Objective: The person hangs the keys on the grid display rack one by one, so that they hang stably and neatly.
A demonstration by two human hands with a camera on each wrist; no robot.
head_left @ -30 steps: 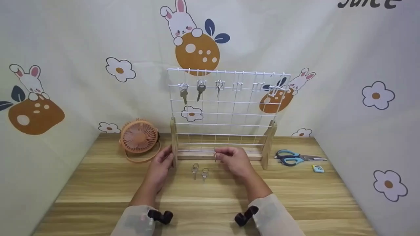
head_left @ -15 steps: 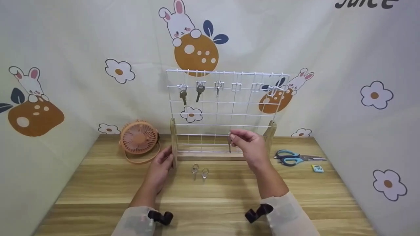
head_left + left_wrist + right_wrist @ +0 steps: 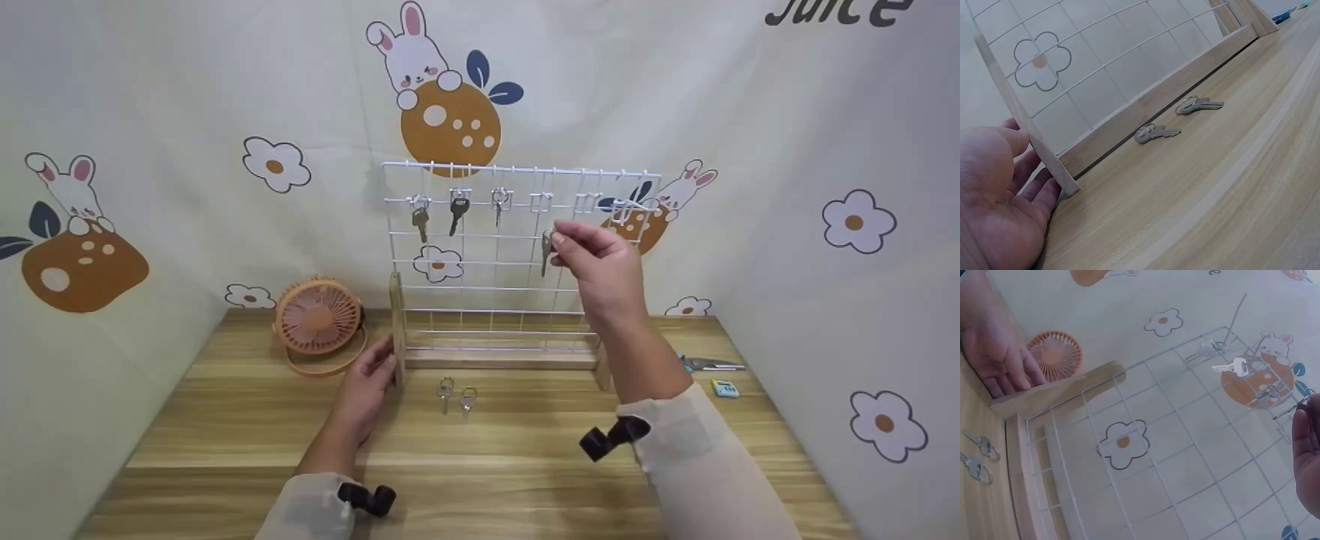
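Observation:
My right hand (image 3: 604, 270) pinches a metal key (image 3: 546, 253) between thumb and fingers, in front of the wire grid rack (image 3: 510, 286). The key dangles point down, below a vacant white hook (image 3: 541, 202). In the right wrist view only part of that hand (image 3: 1309, 461) shows, at the right edge. My left hand (image 3: 364, 386) rests against the outer face of the rack's left wooden post (image 3: 397, 330). Seen from the left wrist, its fingers (image 3: 1039, 194) touch the post's lower end. Two keys with rings, one (image 3: 446, 394) left of the other (image 3: 468, 403), lie before the rack.
Three keys, among them a dark one (image 3: 458, 214), hang on the rack's left hooks. An orange fan (image 3: 319, 316) stands to the left. Scissors (image 3: 712, 364), partly hidden by my right forearm, and a small blue-and-yellow item (image 3: 725, 388) lie to the right.
My right hand has lifted the key from the rack's base up and to the right, to just under the hooks. The left hand has stayed at the post.

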